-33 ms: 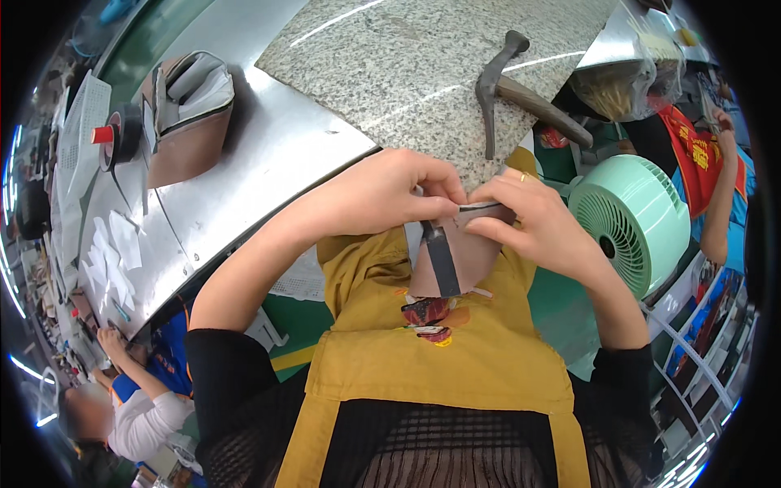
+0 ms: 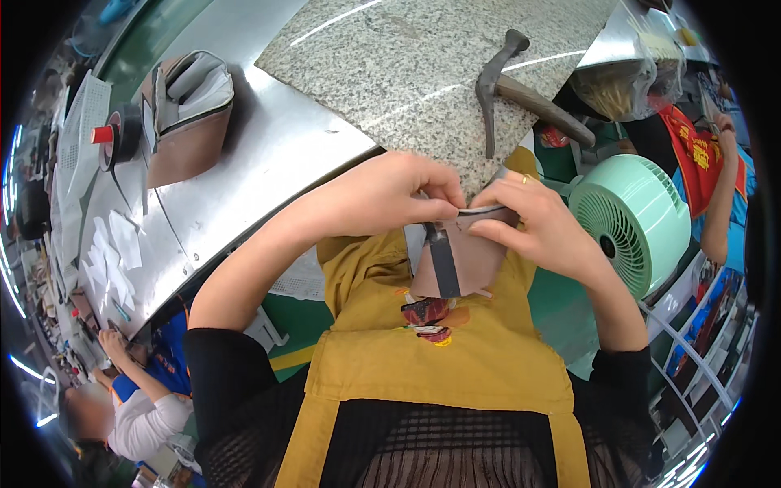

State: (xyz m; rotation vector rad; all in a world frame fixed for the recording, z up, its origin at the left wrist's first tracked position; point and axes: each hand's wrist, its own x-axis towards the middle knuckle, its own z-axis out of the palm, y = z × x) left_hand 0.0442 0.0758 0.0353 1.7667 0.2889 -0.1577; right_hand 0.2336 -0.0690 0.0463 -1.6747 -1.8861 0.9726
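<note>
A pinkish-brown leather bag piece [image 2: 472, 264] with a black strip [image 2: 444, 264] down one side hangs over my lap, its top edge pinched between both hands. My left hand [image 2: 407, 191] is closed on the upper left corner, thumb and fingers pressed together. Around the right part of the same edge, my right hand [image 2: 529, 220] grips with its thumb in front and fingers behind. A dark rim with a pale layer shows along that edge. The back of the piece is hidden.
A speckled stone slab [image 2: 390, 73] lies ahead, a hammer [image 2: 521, 89] resting on it. Left on the metal table stand a brown lined bag body [image 2: 191, 138] and a black tape roll [image 2: 124, 134]. A green fan [image 2: 634, 220] is at right. Co-workers sit either side.
Both hands stay on the leather bag piece. The piece has shifted very slightly to the right, and my right fingers have moved a little along its edge.
</note>
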